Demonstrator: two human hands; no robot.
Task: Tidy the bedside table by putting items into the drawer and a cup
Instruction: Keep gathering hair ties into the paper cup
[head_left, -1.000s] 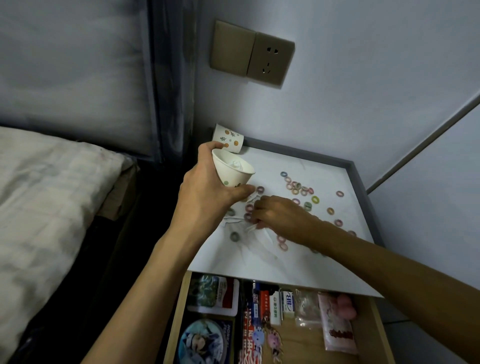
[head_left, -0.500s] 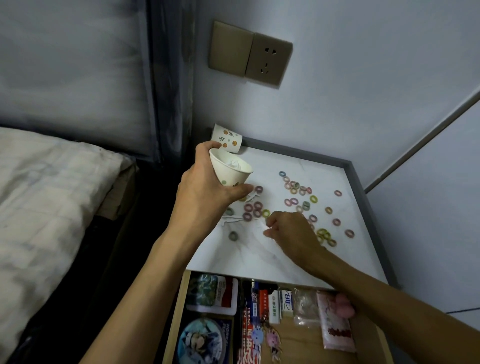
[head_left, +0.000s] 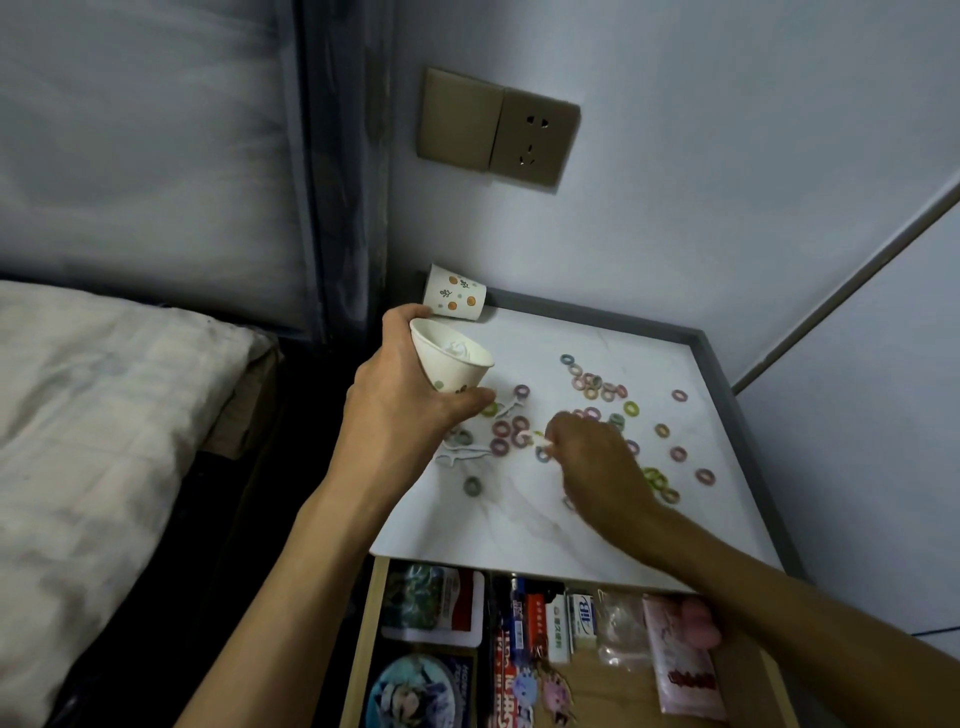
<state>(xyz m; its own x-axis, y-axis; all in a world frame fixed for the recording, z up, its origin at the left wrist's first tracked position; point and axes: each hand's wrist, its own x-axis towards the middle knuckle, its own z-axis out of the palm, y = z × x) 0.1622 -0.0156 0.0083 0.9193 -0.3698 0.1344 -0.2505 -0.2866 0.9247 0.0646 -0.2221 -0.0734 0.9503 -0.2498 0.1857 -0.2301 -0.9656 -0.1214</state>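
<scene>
Tabletop front strip open; rings scattered mid-right; tipped cup back-left.

The left hand grips a white paper cup, tilted, over the table's left edge. The right hand rests curled fingertips among small coloured rings mid-table — whether it pinches one is unclear. A second cup lies on its side at the far left corner.

rings on table, drawer below
</scene>
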